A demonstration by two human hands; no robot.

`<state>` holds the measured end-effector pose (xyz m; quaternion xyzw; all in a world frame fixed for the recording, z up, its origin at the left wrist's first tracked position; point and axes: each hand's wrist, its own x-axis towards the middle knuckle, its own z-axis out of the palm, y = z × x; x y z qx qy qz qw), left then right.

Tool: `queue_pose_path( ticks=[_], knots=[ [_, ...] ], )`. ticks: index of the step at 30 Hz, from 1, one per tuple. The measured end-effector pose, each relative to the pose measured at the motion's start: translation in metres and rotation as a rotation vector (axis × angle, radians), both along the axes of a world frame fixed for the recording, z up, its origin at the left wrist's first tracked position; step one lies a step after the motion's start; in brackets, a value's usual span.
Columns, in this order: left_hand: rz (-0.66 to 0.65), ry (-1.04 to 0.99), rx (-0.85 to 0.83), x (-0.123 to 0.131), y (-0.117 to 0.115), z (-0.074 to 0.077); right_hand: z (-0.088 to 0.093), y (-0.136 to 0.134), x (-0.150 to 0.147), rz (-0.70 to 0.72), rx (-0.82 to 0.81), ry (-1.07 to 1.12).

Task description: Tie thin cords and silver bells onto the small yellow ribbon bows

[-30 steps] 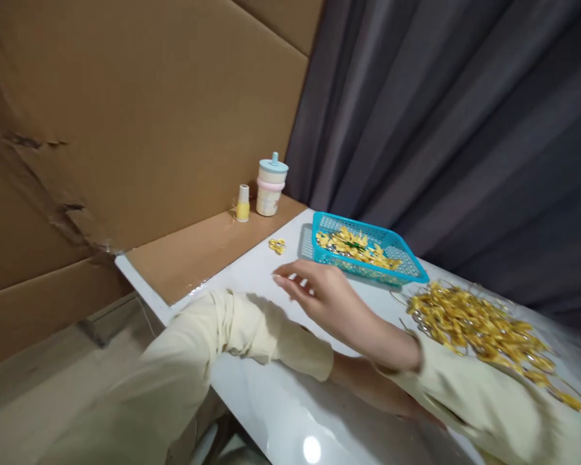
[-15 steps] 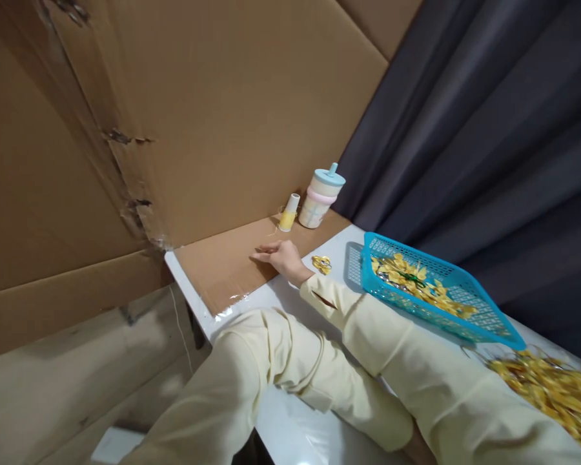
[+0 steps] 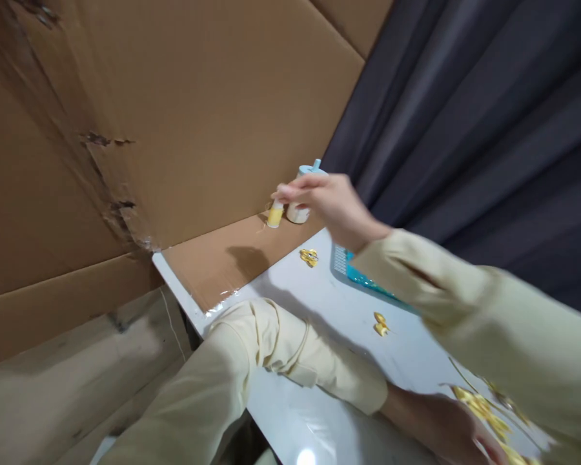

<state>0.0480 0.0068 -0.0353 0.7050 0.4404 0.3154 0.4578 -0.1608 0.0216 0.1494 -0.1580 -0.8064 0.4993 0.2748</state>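
Above the table, my right hand [image 3: 332, 203] is raised with its thumb and fingers pinched together. Whatever may be between the fingertips is too small to make out. Its fingertips overlap, in view, a small spool of yellow thread [image 3: 274, 216]; a light blue-lidded tumbler [image 3: 297, 213] stands partly hidden behind the hand. Low on the right, my left hand [image 3: 445, 423] reaches to a pile of yellow ribbon-like pieces [image 3: 484, 410]. Its fingers are partly cut off by the lower edge. Two small yellow pieces, one a looped bundle [image 3: 308, 258], the other a bow-like piece [image 3: 380, 324], lie on the white table [image 3: 300, 294].
A cardboard sheet [image 3: 208, 265] is taped over the table's far left corner. Cardboard panels [image 3: 213, 116] rise behind it, and a dark curtain [image 3: 489, 148] hangs on the right. My right sleeve covers most of a blue plastic basket [image 3: 368, 283].
My right hand has lifted off the cardboard, up and to the right. Its forearm now blocks most of the basket. My left hand has come into view, and the bow-like yellow piece shows on the table.
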Motion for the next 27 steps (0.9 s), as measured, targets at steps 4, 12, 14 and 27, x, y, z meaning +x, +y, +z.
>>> queue_pose_path(
  ticks=[4, 12, 14, 27],
  knots=[
    [-0.38, -0.083, -0.285, -0.038, 0.016, 0.032, 0.06, -0.003, 0.143, -0.215, 0.063, -0.002],
    [-0.24, -0.243, -0.34, -0.033, -0.016, 0.043, -0.058, -0.025, 0.357, -0.496, -0.363, -0.155],
    [-0.231, -0.199, -0.387, -0.029, -0.017, 0.046, -0.092, -0.024, 0.378, -0.399, -0.49, -0.257],
    [-0.144, -0.007, -0.394, -0.022, -0.021, 0.045, -0.14, -0.013, 0.405, -0.164, -0.721, -0.146]
  ],
)
